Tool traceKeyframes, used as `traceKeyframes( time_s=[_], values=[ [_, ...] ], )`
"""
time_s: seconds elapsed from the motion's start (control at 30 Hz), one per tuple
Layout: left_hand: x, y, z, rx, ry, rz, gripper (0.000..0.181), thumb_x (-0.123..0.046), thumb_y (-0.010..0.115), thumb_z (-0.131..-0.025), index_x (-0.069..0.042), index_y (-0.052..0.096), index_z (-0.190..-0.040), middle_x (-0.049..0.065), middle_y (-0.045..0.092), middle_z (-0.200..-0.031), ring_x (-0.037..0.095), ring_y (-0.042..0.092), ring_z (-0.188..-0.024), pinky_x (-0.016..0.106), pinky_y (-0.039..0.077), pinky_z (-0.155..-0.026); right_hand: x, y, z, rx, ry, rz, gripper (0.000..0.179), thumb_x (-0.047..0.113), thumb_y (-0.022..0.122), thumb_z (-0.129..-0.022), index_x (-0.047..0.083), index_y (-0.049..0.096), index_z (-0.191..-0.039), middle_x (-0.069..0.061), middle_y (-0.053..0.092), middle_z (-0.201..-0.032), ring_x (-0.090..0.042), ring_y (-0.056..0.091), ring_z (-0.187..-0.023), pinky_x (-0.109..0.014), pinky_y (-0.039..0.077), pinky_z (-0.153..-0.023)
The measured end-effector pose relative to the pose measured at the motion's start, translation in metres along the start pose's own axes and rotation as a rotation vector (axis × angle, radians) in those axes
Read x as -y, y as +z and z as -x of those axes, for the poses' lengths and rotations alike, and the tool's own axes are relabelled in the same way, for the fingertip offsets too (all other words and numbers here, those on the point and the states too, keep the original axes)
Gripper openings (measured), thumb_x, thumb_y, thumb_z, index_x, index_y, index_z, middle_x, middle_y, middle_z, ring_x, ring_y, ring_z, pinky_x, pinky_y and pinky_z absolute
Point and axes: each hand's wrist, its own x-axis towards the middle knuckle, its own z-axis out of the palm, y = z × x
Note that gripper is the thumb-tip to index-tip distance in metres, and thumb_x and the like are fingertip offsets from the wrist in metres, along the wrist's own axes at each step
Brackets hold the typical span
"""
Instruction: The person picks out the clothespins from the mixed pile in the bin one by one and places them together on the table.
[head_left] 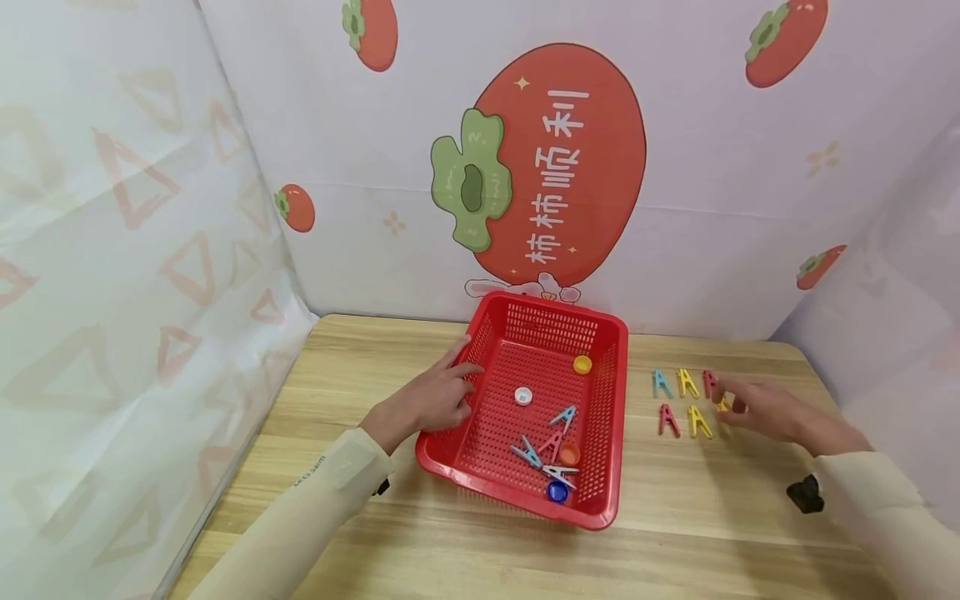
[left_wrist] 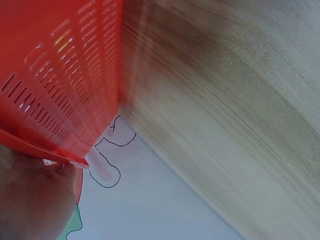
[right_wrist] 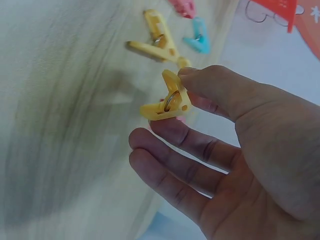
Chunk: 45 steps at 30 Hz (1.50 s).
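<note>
My left hand [head_left: 429, 402] grips the left rim of a red plastic basket [head_left: 617, 400], fingers over the inside and thumb on the outer side. To the right of the basket, my right hand [head_left: 768, 410] pinches a yellow clothespin [right_wrist: 172, 100] between thumb and index finger, the other fingers loosely bent beneath it. On the table just left of that hand lie two rows of clothespins: a blue one [head_left: 661, 383], a yellow one [head_left: 687, 383] and a partly covered red one [head_left: 709, 382] behind, a red one [head_left: 669, 420] and a yellow one [head_left: 699, 422] in front.
Inside the basket are several clothespins, among them a blue one [head_left: 527, 452], plus a white cap [head_left: 522, 396], a yellow cap [head_left: 582, 364], an orange cap [head_left: 569, 453] and a blue cap [head_left: 557, 491]. Printed cloth walls [head_left: 360, 267] enclose the wooden table [head_left: 360, 350] at the back and sides.
</note>
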Motion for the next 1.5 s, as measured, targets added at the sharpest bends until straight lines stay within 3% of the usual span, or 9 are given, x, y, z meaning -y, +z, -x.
traceKeyframes(
  time_s=[0.23,0.63,1.5],
  values=[
    [-0.001,0.002,-0.005,-0.005,0.028,0.018,0.029,-0.017,0.072,-0.095,-0.006,0.082,-0.120,0.006,0.057,-0.161,0.028,0.010,-0.170,0.049,0.015,-0.141,-0.008,0.008,0.002,0.028,0.056,-0.014,0.021,0.016,0.076,-0.100,0.007,0.062,-0.112,-0.002,0.062,-0.084,-0.016,0.052,-0.073,-0.027,0.042,-0.062],
    [0.002,0.001,0.000,-0.012,0.016,-0.018,0.029,-0.017,0.071,-0.095,-0.007,0.083,-0.120,0.005,0.057,-0.162,0.028,0.009,-0.171,0.045,0.016,-0.140,-0.005,0.015,-0.010,0.062,0.090,-0.009,0.020,0.015,0.076,-0.099,0.009,0.060,-0.111,-0.002,0.057,-0.081,-0.018,0.051,-0.072,-0.030,0.041,-0.063],
    [0.000,-0.001,0.002,-0.005,0.001,-0.003,0.031,-0.017,0.071,-0.096,-0.006,0.082,-0.123,0.005,0.056,-0.163,0.027,0.007,-0.171,0.043,0.018,-0.140,-0.003,0.022,-0.011,0.032,0.085,0.048,0.022,0.019,0.074,-0.099,0.010,0.059,-0.112,-0.001,0.051,-0.077,-0.018,0.048,-0.068,-0.031,0.038,-0.061]
  ],
)
